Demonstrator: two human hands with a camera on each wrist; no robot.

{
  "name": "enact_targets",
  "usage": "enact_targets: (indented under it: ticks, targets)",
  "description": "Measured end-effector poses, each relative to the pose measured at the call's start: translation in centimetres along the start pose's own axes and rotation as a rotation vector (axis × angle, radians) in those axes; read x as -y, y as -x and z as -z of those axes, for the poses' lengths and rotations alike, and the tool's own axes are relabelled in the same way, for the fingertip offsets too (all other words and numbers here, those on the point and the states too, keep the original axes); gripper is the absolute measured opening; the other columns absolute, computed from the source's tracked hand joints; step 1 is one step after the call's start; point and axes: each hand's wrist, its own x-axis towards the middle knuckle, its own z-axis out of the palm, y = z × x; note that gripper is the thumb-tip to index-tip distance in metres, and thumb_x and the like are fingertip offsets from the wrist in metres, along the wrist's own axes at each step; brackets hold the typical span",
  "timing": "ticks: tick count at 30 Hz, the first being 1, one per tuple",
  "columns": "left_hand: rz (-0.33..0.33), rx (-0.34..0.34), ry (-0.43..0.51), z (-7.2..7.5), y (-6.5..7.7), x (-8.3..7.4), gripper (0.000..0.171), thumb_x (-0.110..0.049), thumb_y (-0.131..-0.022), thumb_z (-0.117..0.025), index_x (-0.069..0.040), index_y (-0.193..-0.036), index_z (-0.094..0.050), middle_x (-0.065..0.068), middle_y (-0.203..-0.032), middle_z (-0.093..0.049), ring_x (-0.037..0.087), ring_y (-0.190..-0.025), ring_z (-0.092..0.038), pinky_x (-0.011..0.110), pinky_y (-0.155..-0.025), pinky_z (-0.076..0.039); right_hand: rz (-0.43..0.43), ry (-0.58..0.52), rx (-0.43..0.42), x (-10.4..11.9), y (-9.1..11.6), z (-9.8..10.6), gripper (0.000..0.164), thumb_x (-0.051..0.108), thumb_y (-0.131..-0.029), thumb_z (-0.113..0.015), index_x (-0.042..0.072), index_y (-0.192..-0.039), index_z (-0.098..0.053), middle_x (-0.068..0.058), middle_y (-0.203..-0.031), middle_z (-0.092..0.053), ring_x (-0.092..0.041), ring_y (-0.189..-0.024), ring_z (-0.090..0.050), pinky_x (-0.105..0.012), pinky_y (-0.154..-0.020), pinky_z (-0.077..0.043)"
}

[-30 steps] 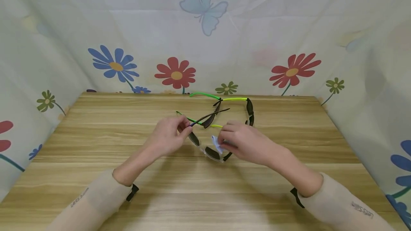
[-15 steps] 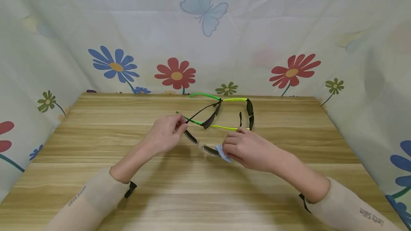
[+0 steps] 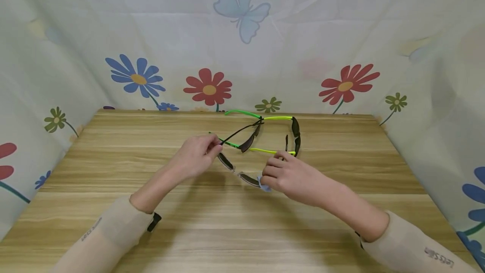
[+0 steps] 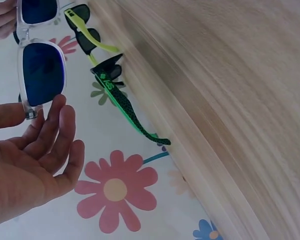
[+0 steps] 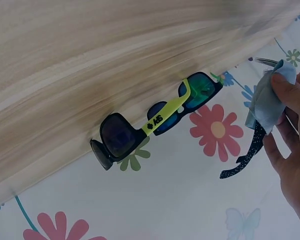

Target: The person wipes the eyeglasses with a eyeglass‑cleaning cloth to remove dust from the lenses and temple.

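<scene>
Clear-framed sunglasses (image 3: 249, 179) with dark lenses are held up between both hands, their temples pointing away. My left hand (image 3: 195, 157) pinches them at the left hinge; in the left wrist view its thumb and fingers meet at the frame corner below a blue lens (image 4: 43, 75). With my right hand (image 3: 295, 176) I pinch a light blue cloth (image 5: 266, 100) folded round the right hinge end. Below the cloth, the dark speckled temple (image 5: 252, 152) sticks out in the right wrist view. My right fingers and the cloth hide that corner of the frame.
Behind the hands, green-armed sunglasses (image 3: 247, 142) and yellow-armed sunglasses (image 3: 296, 127) stand on the wooden table (image 3: 227, 231), temples unfolded. A flowered curtain (image 3: 288, 54) hangs right behind the table's back edge.
My right hand has moved down and to the right, taking the cloth from the right lens to the outer corner. The sunglasses have turned slightly; my left hand keeps its hold.
</scene>
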Motion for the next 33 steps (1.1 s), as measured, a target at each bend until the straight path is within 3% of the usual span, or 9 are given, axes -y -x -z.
enact_targets:
  ticks: [6,12,18,20,23,28,33]
  targets:
    - [0.006,-0.026,0.031,-0.3,-0.3,0.5,0.014,-0.02,-0.097,-0.058,-0.008,-0.093,-0.064,-0.003,-0.073,-0.061,0.015,-0.063,-0.053,0.03,-0.056,-0.046,0.009,-0.006,-0.026,0.4,0.0,-0.2,0.023,0.003,-0.081,-0.076,0.014,-0.099,-0.067,0.002,-0.098,-0.065,-0.018,-0.094,-0.057,-0.039,-0.09,-0.044]
    - [-0.004,-0.048,-0.009,-0.4,-0.4,0.5,0.014,-0.023,-0.096,-0.059,-0.012,-0.093,-0.066,-0.005,-0.074,-0.06,0.014,-0.063,-0.052,0.03,-0.055,-0.045,-0.007,-0.037,-0.042,0.4,0.1,-0.4,0.023,0.001,-0.082,-0.072,0.013,-0.101,-0.066,0.003,-0.098,-0.065,-0.018,-0.094,-0.056,-0.038,-0.089,-0.044]
    - [-0.036,-0.101,-0.077,-0.4,-0.2,0.2,0.021,-0.025,-0.095,-0.062,-0.008,-0.105,-0.067,0.001,-0.091,-0.063,0.02,-0.081,-0.059,0.033,-0.069,-0.05,-0.049,-0.085,-0.075,0.3,0.4,-0.7,0.023,-0.002,-0.082,-0.071,0.011,-0.101,-0.066,0.003,-0.097,-0.066,-0.017,-0.093,-0.057,-0.037,-0.087,-0.044]
    - [-0.08,-0.139,-0.117,-0.4,0.0,0.1,0.021,-0.025,-0.093,-0.065,-0.01,-0.107,-0.067,0.002,-0.094,-0.061,0.02,-0.085,-0.058,0.033,-0.071,-0.049,-0.062,-0.095,-0.081,0.3,0.5,-0.8,0.023,-0.001,-0.081,-0.073,0.011,-0.101,-0.066,0.003,-0.097,-0.066,-0.017,-0.093,-0.058,-0.037,-0.087,-0.045]
    - [-0.211,-0.155,-0.161,-0.5,0.1,-0.2,0.018,-0.02,-0.089,-0.07,-0.013,-0.105,-0.067,-0.001,-0.083,-0.058,0.016,-0.074,-0.054,0.029,-0.063,-0.046,-0.077,-0.105,-0.093,0.2,0.6,-0.9,0.023,0.003,-0.08,-0.076,0.012,-0.099,-0.066,0.003,-0.096,-0.066,-0.017,-0.091,-0.058,-0.037,-0.085,-0.045]
    - [-0.43,-0.058,-0.221,-1.1,0.2,-0.7,0.02,-0.013,-0.086,-0.073,-0.016,-0.105,-0.067,-0.009,-0.07,-0.054,0.008,-0.06,-0.047,0.025,-0.058,-0.042,-0.101,-0.108,-0.107,0.2,0.6,-0.9,0.025,0.008,-0.078,-0.079,0.012,-0.098,-0.066,0.003,-0.094,-0.065,-0.016,-0.09,-0.059,-0.036,-0.078,-0.046]
    - [-0.514,-0.008,-0.288,-1.9,0.5,-1.0,0.022,-0.013,-0.088,-0.07,-0.015,-0.109,-0.069,-0.005,-0.085,-0.066,0.007,-0.069,-0.058,0.031,-0.073,-0.048,-0.11,-0.123,-0.115,0.3,0.4,-0.8,0.025,0.008,-0.078,-0.079,0.012,-0.099,-0.066,0.003,-0.094,-0.065,-0.016,-0.091,-0.058,-0.036,-0.078,-0.045]
